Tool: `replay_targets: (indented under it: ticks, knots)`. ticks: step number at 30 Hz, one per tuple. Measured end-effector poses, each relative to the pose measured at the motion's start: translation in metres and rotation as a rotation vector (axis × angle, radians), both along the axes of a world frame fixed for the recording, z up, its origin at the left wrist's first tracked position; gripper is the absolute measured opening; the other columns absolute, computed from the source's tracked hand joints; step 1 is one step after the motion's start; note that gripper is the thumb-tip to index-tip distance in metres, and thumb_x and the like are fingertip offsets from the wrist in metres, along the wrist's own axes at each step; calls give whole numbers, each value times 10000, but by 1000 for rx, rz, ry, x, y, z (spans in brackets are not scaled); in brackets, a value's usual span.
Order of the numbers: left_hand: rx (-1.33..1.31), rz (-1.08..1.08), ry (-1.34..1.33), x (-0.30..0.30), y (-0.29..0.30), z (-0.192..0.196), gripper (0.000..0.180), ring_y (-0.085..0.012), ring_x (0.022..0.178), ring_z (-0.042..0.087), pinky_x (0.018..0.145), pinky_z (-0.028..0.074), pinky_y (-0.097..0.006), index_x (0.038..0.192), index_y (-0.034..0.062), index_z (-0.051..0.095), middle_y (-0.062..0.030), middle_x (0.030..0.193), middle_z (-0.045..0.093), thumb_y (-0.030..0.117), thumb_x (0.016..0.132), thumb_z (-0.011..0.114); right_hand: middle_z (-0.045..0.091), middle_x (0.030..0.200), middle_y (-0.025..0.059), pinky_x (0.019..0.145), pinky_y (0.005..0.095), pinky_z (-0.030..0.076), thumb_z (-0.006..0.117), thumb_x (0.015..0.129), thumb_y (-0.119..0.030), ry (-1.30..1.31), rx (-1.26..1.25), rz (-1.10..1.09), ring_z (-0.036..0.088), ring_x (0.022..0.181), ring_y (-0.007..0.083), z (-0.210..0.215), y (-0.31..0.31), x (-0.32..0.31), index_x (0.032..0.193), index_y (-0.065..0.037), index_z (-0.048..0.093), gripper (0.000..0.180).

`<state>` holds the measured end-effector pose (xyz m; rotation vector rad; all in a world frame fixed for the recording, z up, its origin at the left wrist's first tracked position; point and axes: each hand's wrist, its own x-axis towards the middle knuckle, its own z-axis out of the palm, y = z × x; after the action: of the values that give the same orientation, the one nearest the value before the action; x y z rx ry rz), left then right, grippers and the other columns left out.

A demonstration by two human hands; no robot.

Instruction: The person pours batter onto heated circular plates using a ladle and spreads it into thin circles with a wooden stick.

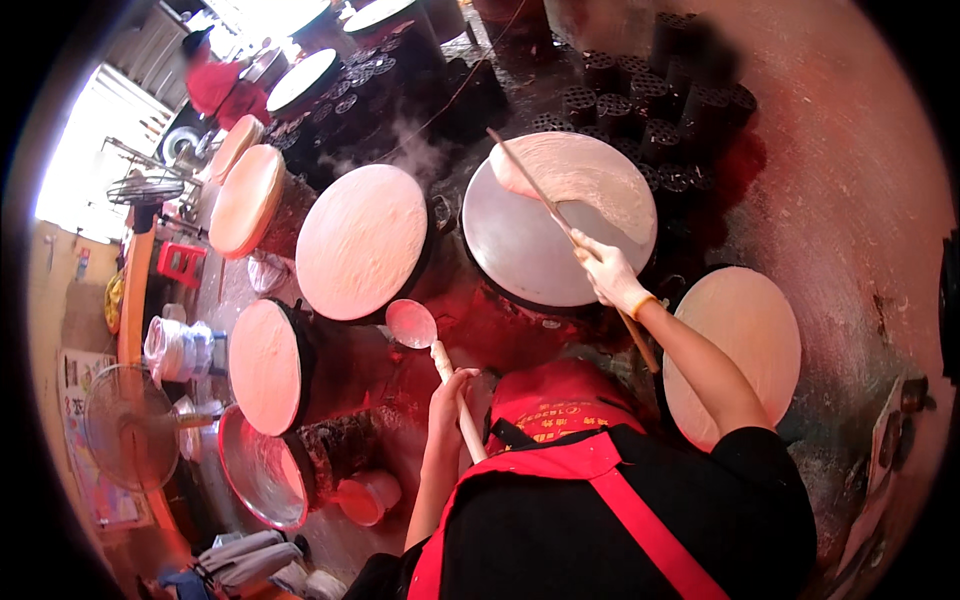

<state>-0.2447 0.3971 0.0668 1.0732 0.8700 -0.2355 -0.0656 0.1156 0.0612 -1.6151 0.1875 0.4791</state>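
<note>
My right hand (pixel 608 272) grips a long wooden stick (pixel 540 190) that reaches across a round grey griddle (pixel 520 250); a thin pale sheet (pixel 590 180) covers the griddle's far half and curls up at the stick's tip. My left hand (pixel 450 392) holds the pale handle of a ladle (pixel 412 323), its bowl hovering between the griddles. A second griddle (pixel 362 240) to the left is fully covered by a thin sheet, and steam rises behind it.
More sheet-covered round griddles stand at left (pixel 265 365), far left (pixel 245 200) and right (pixel 745 330). A metal basin (pixel 255 470) sits low left. Black perforated coal briquettes (pixel 650 90) are stacked behind. A person in red (pixel 220 85) stands far back; fans (pixel 125 425) at left.
</note>
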Motion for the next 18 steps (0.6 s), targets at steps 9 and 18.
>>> replay_targets:
  ticks: [9, 18]
  knots:
    - [84, 67, 7, -4, -10, 22, 228, -37, 781, 556, 693, 420, -170, 970, 26, 661, 10, 920, 652, 225, 900, 576, 373, 552, -72, 298, 205, 244, 472, 931, -137, 23, 53, -144, 276, 344, 35, -3, -83, 23, 1309, -198, 539, 388]
    - [153, 69, 124, -31, -11, 22, 219, -43, 929, 537, 849, 386, -208, 979, 52, 674, 42, 963, 634, 232, 895, 582, 360, 517, -88, 304, 206, 212, 512, 955, -218, 245, 146, 315, 256, 340, 29, 1, -109, 16, 1290, -203, 563, 339]
